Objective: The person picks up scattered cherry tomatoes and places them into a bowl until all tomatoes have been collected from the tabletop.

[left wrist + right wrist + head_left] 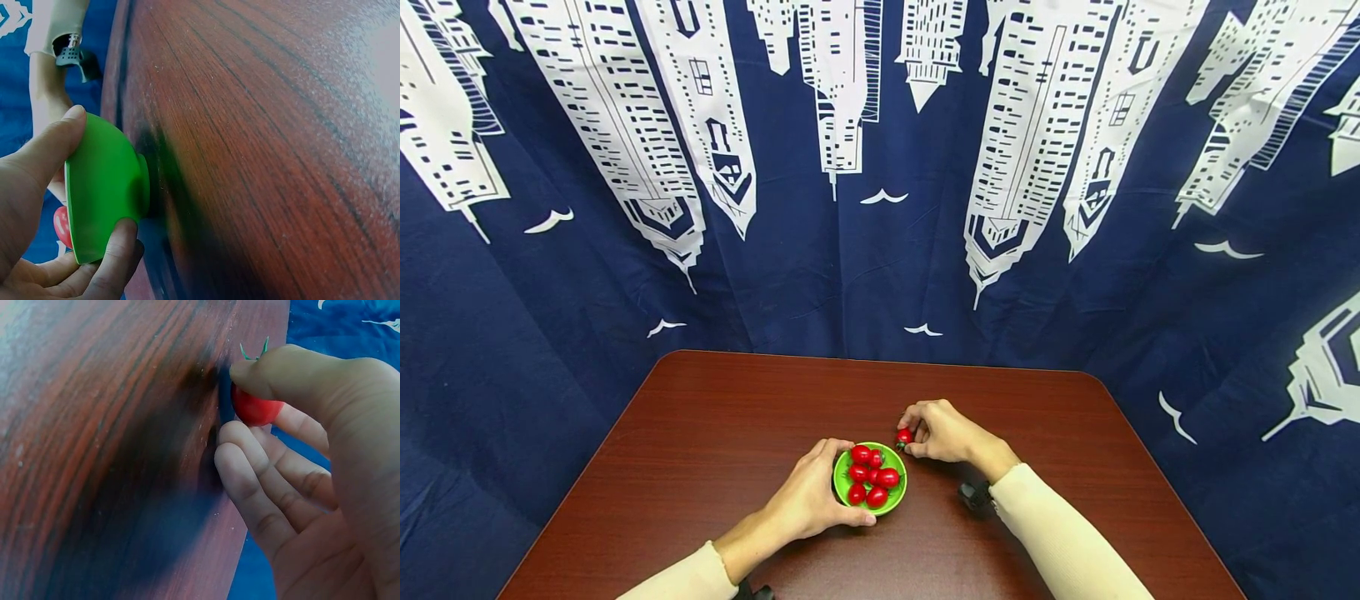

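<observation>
A small green bowl (pixel 897 490) stands on the dark wooden table (pixel 715 433) and holds several red cherry tomatoes (pixel 876 478). My left hand (pixel 808 497) grips the bowl's left side, thumb and fingers curled round its rim; the left wrist view shows the bowl (pixel 103 184) from outside with my fingers (pixel 115 253) on it. Just past the bowl's far right rim, my right hand (pixel 942 430) pinches one cherry tomato (pixel 904 436). The right wrist view shows that tomato (pixel 255 407) with its green stem, held between thumb and fingers close to the tabletop.
A dark blue curtain (pixel 880 208) printed with white skyscrapers hangs behind and around the table. A small black device (pixel 976 495) sits at my right wrist. Bare table surface spreads to the left, right and far side of the bowl.
</observation>
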The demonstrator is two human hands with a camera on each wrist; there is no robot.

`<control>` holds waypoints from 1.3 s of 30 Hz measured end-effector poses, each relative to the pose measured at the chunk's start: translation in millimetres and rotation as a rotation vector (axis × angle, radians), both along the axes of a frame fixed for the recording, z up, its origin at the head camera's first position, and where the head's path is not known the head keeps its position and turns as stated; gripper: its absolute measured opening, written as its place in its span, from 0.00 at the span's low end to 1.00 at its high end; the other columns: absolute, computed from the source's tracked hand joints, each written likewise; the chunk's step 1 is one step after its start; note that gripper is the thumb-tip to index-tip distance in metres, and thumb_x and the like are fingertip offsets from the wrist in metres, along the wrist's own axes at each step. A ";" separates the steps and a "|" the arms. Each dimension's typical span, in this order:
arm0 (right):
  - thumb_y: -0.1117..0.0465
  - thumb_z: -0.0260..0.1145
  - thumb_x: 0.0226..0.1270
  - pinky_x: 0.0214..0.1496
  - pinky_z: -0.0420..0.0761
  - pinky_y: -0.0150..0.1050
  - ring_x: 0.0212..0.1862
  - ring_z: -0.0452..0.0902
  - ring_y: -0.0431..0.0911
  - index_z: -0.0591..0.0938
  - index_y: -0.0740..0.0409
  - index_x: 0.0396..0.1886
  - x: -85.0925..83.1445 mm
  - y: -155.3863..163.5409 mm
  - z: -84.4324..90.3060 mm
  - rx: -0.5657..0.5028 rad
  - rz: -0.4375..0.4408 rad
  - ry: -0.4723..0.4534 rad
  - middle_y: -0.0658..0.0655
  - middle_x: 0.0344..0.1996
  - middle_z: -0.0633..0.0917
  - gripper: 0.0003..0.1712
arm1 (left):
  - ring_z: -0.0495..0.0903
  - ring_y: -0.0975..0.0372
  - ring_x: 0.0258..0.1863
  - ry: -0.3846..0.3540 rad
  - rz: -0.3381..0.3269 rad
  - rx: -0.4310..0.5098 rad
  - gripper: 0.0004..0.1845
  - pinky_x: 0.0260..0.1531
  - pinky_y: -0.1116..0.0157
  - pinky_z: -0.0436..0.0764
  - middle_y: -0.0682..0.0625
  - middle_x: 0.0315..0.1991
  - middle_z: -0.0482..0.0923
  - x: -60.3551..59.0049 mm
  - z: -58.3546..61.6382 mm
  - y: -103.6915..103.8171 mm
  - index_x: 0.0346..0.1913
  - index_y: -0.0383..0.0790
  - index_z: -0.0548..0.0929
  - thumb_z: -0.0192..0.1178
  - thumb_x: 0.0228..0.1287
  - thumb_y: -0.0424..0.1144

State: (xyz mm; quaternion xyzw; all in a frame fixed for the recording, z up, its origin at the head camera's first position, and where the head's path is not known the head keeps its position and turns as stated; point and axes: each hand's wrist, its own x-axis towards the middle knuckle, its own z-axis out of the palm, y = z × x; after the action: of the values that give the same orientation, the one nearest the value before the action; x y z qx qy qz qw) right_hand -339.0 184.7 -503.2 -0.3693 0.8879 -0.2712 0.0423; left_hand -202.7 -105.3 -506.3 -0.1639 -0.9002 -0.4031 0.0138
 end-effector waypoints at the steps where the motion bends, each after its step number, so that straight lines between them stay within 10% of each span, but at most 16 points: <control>1: 0.68 0.85 0.65 0.39 0.88 0.27 0.33 0.87 0.35 0.92 0.59 0.50 0.0 0.1 0.1 -0.003 0.000 -0.001 0.53 0.38 0.93 0.15 | 0.87 0.50 0.65 -0.003 0.000 0.001 0.56 0.69 0.48 0.89 0.47 0.64 0.86 -0.1 0.1 0.0 0.72 0.38 0.81 0.99 0.40 0.54; 39: 0.67 0.85 0.67 0.41 0.90 0.28 0.37 0.88 0.35 0.93 0.58 0.54 18.8 -18.8 41.7 -0.072 0.051 0.106 0.52 0.41 0.93 0.17 | 0.88 0.51 0.63 0.015 0.011 -0.006 0.55 0.68 0.48 0.90 0.48 0.63 0.86 -2.5 -2.9 -0.3 0.71 0.38 0.81 0.99 0.40 0.53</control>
State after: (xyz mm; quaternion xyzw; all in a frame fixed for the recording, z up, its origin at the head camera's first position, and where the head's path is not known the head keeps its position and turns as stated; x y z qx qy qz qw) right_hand -320.2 165.9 -461.6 -0.4067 0.8689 -0.2820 -0.0113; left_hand -205.2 -105.6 -509.2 -0.1623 -0.9021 -0.3992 0.0224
